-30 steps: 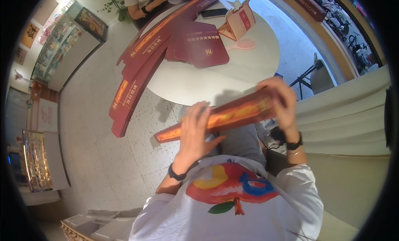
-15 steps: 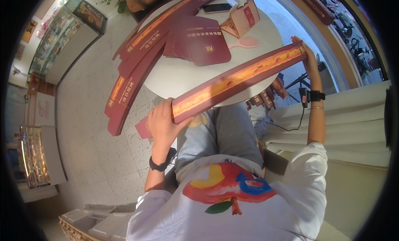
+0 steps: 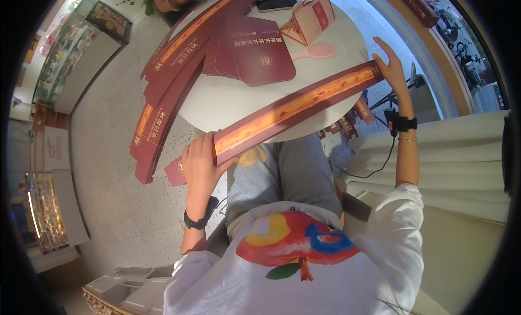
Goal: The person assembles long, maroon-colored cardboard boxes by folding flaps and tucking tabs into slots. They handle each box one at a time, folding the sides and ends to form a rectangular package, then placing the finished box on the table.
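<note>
A long, narrow maroon paper box [image 3: 296, 111] with a picture of a long baked snack along its face slants over the near edge of the round white table [image 3: 201, 106]. Near its lower left end, my left hand [image 3: 199, 164] is closed around it, thumb on the near side. My right hand [image 3: 393, 70] is at the upper right end, fingers stretched and spread, the palm side against the box's tip. Beyond the box, a pile of flat maroon cards [image 3: 266, 54] lies on the table, beside several long flat maroon box blanks [image 3: 173, 98] that overhang the left edge.
A pink hairbrush [image 3: 317, 50], an open paper carton [image 3: 315, 16] and a dark phone [image 3: 275, 4] lie at the table's far right. More maroon boxes [image 3: 347, 125] are below the right edge. A cable [image 3: 380, 165] hangs from my right wrist. A person's arm [image 3: 163, 1] shows at the far side.
My right hand's fingers have opened away from the box's end and spread. The box and my left hand sit slightly further left and lower in the view.
</note>
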Demonstrator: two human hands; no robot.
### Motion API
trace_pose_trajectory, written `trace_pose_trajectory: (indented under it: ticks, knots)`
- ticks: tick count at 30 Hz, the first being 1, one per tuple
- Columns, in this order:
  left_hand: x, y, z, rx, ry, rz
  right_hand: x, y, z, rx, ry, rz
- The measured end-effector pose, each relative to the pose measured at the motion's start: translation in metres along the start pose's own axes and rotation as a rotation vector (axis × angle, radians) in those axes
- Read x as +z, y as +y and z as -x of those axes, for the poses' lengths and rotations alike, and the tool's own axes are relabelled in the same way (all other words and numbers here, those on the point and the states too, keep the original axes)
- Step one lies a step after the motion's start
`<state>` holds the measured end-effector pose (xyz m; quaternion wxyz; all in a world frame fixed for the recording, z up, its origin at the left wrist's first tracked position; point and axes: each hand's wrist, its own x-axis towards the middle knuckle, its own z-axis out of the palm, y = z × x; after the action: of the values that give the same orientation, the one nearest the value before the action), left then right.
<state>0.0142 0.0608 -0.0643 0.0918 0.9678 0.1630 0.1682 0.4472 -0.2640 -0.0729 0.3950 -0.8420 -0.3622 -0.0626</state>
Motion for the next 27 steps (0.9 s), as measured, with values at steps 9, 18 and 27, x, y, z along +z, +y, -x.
trace_pose_trajectory:
  ticks: [9, 18, 27]
  knots:
    - [-0.004, 0.001, 0.008, 0.046, -0.013, 0.003, 0.16, -0.185, -0.016, -0.48, -0.44, 0.502]
    - [-0.001, -0.016, -0.005, 0.056, 0.048, -0.023, 0.144, -0.212, -0.029, -0.516, -0.359, 0.684]
    - [-0.001, 0.006, -0.039, 0.08, 0.242, 0.257, -0.002, -0.243, -0.016, -0.416, 0.269, -0.132]
